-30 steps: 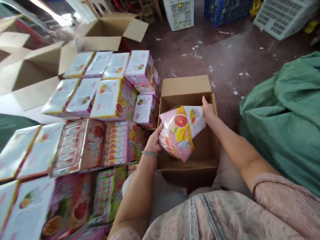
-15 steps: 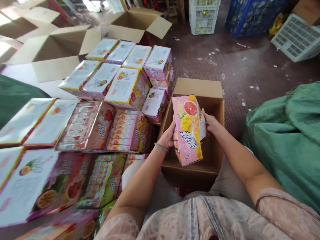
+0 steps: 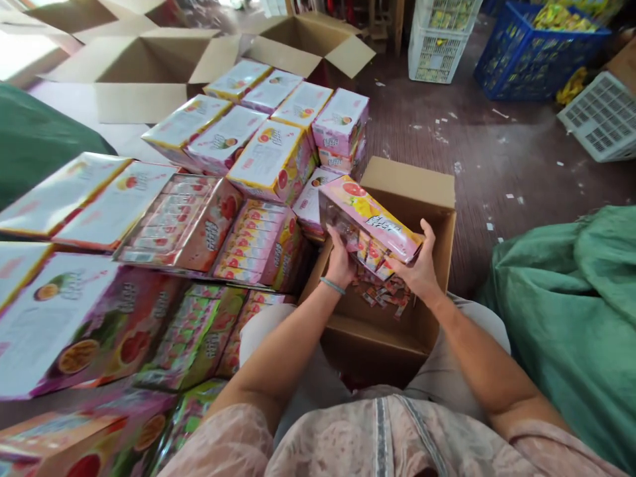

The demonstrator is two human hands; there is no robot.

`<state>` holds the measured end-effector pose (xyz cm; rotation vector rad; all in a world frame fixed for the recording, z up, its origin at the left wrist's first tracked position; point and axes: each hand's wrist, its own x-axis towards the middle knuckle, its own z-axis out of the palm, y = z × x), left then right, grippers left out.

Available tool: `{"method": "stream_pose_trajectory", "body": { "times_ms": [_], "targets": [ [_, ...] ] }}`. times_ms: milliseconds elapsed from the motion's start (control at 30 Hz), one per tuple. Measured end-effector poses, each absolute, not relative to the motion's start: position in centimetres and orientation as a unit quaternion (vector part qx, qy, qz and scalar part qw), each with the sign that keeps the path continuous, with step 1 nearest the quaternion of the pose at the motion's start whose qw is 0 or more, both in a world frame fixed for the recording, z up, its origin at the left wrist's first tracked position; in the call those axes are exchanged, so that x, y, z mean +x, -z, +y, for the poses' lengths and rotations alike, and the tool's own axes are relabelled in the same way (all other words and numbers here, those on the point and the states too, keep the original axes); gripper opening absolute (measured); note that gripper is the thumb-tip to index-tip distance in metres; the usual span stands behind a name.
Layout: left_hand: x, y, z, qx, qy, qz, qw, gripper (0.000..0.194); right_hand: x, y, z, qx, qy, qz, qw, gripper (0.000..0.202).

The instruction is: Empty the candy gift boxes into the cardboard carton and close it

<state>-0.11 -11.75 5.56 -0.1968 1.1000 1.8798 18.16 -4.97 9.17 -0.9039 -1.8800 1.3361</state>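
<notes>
A pink and yellow fruit-printed display box [image 3: 377, 215] is held tilted between both my hands, over an open brown carton [image 3: 431, 311] between my knees. My left hand [image 3: 342, 262] grips its near left side, and a pale bracelet circles that wrist. My right hand [image 3: 421, 265] clasps the right end, thumb apart on the far side. Small printed packets [image 3: 370, 255] show at the box's open lower side. More loose packets [image 3: 390, 298] lie in the bottom of the carton.
Stacked fruit-printed boxes [image 3: 268, 156] fill the left, one showing packets through its top [image 3: 169, 218]. Open cartons [image 3: 144, 76] stand behind them. A green sack [image 3: 566, 285] bulges at the right. White crates [image 3: 440, 46] and a blue crate [image 3: 517, 63] stand farther back on the floor.
The box has turned from upright to a sideways tilt, its lower side opening toward the carton. Loose packets now show in the carton. The camera view has shifted slightly.
</notes>
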Motion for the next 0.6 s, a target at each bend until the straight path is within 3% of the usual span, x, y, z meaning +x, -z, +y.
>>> {"method": "stream_pose_trajectory", "body": {
  "times_ms": [100,167,300,433,600],
  "targets": [
    [-2.2,-6.0,-12.2,-0.040,-0.782,0.471,0.406,0.082,19.5,-10.1,-1.6,-0.292,-0.534,-0.744,0.274,0.129],
    [-2.7,-6.2,-12.5,-0.001,-0.765,0.461,0.450,0.084,20.6,-10.5,0.6,-0.287,-0.530,-0.757,0.252,0.132],
    [-1.6,-6.0,-12.9,0.028,-0.709,0.429,0.559,0.090,21.3,-10.5,2.8,-0.289,-0.485,-0.771,0.294,0.126],
    [-1.0,-6.0,-13.3,0.015,-0.737,0.426,0.524,0.095,20.8,-9.7,2.8,-0.252,-0.482,-0.794,0.273,0.132],
    [-0.9,-7.9,-14.5,0.038,-0.747,0.431,0.504,0.086,21.3,-9.9,3.1,-0.284,-0.476,-0.784,0.278,0.131]
  ]
}}
